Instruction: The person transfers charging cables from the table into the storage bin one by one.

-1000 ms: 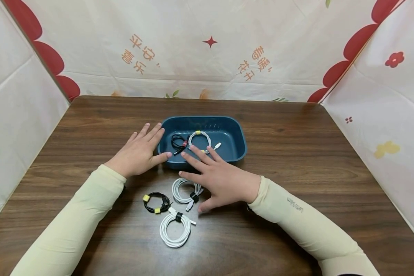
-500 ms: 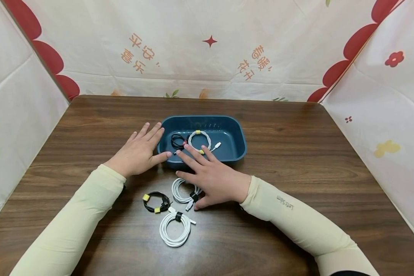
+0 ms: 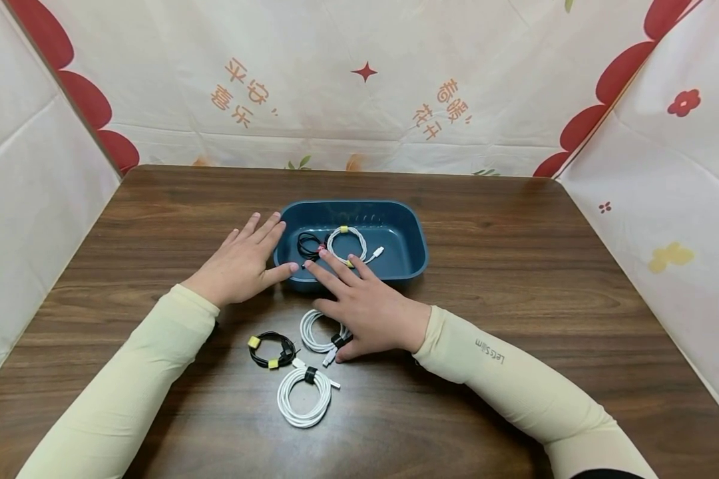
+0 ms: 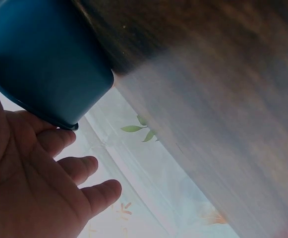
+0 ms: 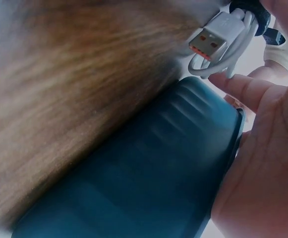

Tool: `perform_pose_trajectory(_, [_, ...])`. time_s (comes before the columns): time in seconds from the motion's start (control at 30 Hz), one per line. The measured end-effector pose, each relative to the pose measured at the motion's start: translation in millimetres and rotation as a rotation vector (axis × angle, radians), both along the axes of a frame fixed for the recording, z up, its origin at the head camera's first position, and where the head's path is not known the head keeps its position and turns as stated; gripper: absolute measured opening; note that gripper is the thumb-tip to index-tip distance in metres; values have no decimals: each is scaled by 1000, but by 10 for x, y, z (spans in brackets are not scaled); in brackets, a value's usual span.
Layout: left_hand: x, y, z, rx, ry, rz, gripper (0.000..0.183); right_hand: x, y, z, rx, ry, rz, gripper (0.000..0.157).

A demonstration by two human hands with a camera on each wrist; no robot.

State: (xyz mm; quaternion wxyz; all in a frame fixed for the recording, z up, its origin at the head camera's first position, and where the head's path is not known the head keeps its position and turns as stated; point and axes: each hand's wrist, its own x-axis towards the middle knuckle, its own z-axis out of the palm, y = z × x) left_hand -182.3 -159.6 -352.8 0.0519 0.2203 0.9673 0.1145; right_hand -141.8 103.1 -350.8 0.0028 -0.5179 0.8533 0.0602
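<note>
My right hand [image 3: 377, 322] reaches over a coiled white USB cable [image 3: 303, 330] bound with a black strap. Thumb and index finger pinch it from either side, while the other fingers extend over the front rim of a blue bin [image 3: 404, 256]. The cable's USB plug [image 5: 210, 43] shows beside these fingers in the right wrist view. At the bin's left end lies my left hand [image 3: 239, 266], fingers spread, fingertips and thumb at the rim. Inside the bin are a black cable [image 3: 322, 247] with a red tie and a white cable [image 3: 344, 229] with yellow ties.
A coiled black cable [image 3: 287, 350] with yellow ties lies on the wooden table [image 3: 515, 266] left of the right hand. Nearer the front is another white coil [image 3: 283, 396] with a black strap. White printed curtains [image 3: 359, 113] surround the table's back and sides.
My right hand has shifted slightly left, and its thumb and index finger have closed in on the white cable, which has nudged slightly right. The left hand and bin stay put.
</note>
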Motion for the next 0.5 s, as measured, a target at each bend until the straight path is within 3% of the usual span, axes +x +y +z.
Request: perform_pose_trajectory(0.5, [9, 5, 1, 9, 2, 5, 90, 13, -23, 29, 57, -21, -24, 84])
